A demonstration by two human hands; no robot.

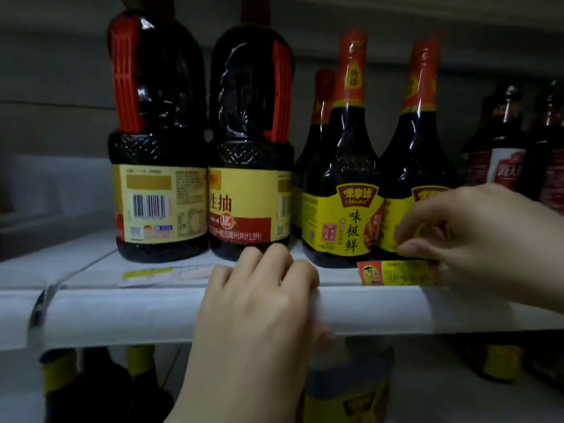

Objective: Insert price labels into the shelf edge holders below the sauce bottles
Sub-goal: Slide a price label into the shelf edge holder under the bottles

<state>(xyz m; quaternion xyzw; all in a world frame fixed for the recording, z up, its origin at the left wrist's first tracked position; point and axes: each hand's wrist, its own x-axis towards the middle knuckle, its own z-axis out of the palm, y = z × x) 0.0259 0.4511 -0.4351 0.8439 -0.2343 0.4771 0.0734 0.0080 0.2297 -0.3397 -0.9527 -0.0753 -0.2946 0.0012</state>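
Dark sauce bottles stand on a white shelf: two big ones with red handles [158, 141] [250, 141] and slimmer ones with yellow labels [345, 178]. The clear shelf edge holder [122, 312] runs along the shelf front. My left hand [256, 315] grips its top lip, fingers curled over the edge. A red and yellow price label [396, 273] sits at the holder's top edge below the slim bottles, and my right hand [476, 239] pinches its right end. Another pale label [158, 276] lies behind the lip at the left.
More brown bottles with white labels [506, 148] stand at the far right. A lower shelf holds further bottles with yellow bands [348, 392]. The shelf left of the big bottles [45, 264] is bare white. The scene is dim.
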